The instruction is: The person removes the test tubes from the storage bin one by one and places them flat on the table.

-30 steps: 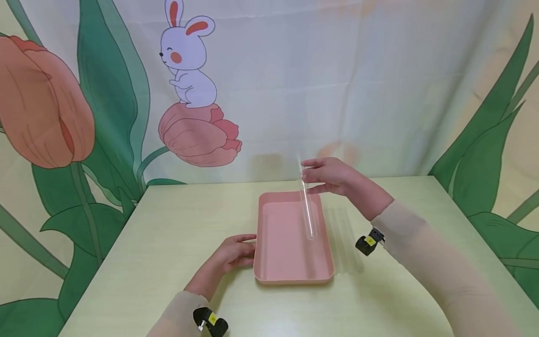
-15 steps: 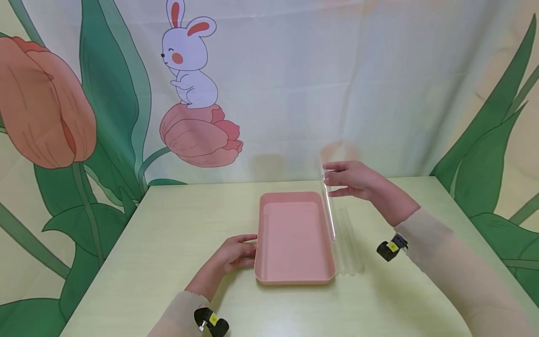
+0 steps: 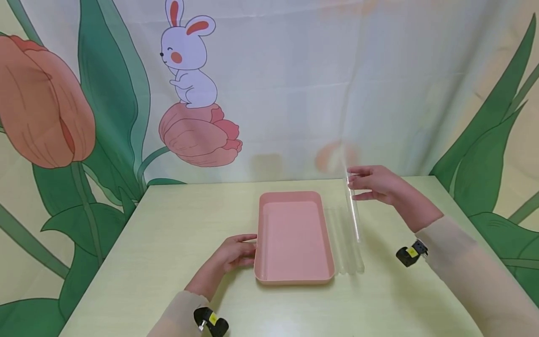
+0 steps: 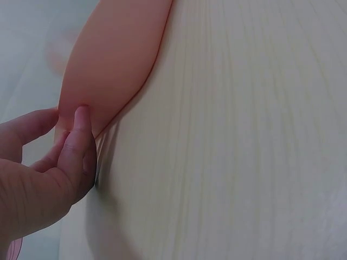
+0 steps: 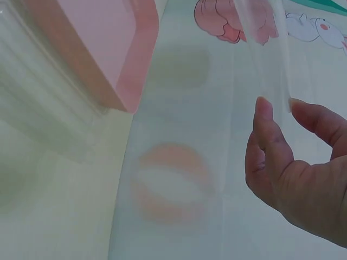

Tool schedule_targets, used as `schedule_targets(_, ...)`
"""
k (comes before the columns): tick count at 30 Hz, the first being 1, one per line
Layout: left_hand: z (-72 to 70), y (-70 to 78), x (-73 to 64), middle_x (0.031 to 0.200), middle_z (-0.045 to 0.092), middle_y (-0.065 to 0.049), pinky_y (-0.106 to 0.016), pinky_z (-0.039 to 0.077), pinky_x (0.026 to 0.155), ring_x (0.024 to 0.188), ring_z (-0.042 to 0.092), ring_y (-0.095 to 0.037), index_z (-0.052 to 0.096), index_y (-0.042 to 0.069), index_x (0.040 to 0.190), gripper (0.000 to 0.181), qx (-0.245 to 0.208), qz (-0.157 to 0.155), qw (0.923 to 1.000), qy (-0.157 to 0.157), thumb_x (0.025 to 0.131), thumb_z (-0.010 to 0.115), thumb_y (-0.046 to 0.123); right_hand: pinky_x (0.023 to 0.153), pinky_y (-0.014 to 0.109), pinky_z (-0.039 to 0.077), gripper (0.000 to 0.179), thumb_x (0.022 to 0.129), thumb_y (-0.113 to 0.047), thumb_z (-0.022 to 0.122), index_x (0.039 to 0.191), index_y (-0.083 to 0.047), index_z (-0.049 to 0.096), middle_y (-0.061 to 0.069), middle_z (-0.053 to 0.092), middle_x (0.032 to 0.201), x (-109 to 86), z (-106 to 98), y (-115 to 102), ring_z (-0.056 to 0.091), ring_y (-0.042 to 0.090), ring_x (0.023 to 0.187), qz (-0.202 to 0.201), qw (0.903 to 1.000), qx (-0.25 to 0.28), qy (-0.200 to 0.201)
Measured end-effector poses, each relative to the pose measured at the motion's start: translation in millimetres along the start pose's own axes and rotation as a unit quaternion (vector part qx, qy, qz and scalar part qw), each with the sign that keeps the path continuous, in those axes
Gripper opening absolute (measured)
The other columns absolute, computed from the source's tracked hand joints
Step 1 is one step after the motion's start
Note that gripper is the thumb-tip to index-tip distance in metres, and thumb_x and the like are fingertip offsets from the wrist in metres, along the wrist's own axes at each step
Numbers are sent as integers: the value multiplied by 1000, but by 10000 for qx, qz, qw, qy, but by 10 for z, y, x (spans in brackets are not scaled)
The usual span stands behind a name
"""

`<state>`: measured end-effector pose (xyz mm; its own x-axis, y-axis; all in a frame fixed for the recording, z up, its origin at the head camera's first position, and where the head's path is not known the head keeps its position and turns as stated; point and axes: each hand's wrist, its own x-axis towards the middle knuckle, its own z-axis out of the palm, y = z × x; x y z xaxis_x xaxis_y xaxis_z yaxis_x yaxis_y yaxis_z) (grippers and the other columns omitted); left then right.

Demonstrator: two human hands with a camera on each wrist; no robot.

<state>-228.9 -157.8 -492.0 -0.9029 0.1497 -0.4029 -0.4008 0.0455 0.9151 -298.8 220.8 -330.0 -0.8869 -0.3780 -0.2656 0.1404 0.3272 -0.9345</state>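
In the head view my right hand [image 3: 375, 184] pinches a clear test tube [image 3: 353, 213] between thumb and fingertips, high on the tube. The tube slants, its lower end over other clear tubes [image 3: 337, 243] lying on the table just right of the pink tray [image 3: 294, 243]. The right wrist view has the held tube passing between thumb and fingers, blurred at the top. My left hand [image 3: 236, 252] rests at the tray's left side. In the left wrist view its fingertips touch the tray's outer wall [image 4: 116, 59].
The pale wooden table [image 3: 202, 210] ends at a printed cloth backdrop [image 3: 269, 93] with a rabbit and tulips. Each wrist carries a small black camera mount, such as the right mount [image 3: 410, 254]. The tray's inside shows bare pink.
My right hand has carried the test tube rightward, from above the tray to over the tubes on its right. My left hand and the tray have stayed put.
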Motion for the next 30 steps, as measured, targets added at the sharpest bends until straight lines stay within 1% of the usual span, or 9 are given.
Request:
schedule_targets(6,0,7,4,104,77,-8,-29,64,74,86,71,-11,45,-8,149,53,-7,33,10000,-37,99,60,3,91,27,62,67,105,-7,52,161,5,18,17,45,140,-14,-94,137,62,-2,93,158,9997,-183,91)
schedule_targets(11,4,6,8,104,76,-8,-29,64,74,86,71,-12,47,-7,147,51,8,-15,10000,47,99,60,3,93,30,62,67,105,-8,53,160,6,19,17,46,138,-19,-155,235,61,-1,94,263,9990,-354,95)
schedule_targets(14,6,1,6,105,76,-9,-29,64,74,86,71,-12,48,-7,147,50,39,-59,9999,94,99,60,3,93,31,62,66,105,-9,53,160,7,19,19,46,141,-12,-184,308,61,3,100,320,9984,-449,86)
schedule_targets(18,8,0,3,107,76,-11,-29,64,73,85,71,-12,49,-7,146,50,46,-102,9999,124,99,60,3,92,30,62,66,105,-9,53,159,8,20,26,43,146,13,-196,438,60,13,113,414,9970,-646,91)
schedule_targets(20,5,5,2,106,77,-11,-30,64,74,85,71,-13,50,-6,146,49,26,-125,9998,155,99,61,3,92,31,62,65,105,-9,53,159,9,20,29,41,148,32,-194,511,61,15,114,433,9961,-759,104)
schedule_targets(24,-6,9,2,106,76,-10,-29,64,74,85,71,-13,49,-6,146,50,37,-123,9998,164,99,61,4,92,33,62,65,105,-8,53,158,11,21,33,40,148,75,-179,646,62,14,109,457,9950,-881,133)
schedule_targets(27,-6,7,-1,106,76,-8,-29,64,73,85,71,-12,49,-6,146,50,35,-108,9998,145,99,61,3,94,36,62,64,105,-8,53,157,12,21,35,38,151,106,-173,739,62,25,117,496,9948,-884,128)
schedule_targets(30,1,6,-5,106,76,-8,-29,64,74,85,71,-12,49,-6,146,50,30,-113,9998,144,99,61,3,96,37,61,64,106,-8,52,157,13,21,36,36,153,137,-167,824,53,41,133,524,9949,-856,98)
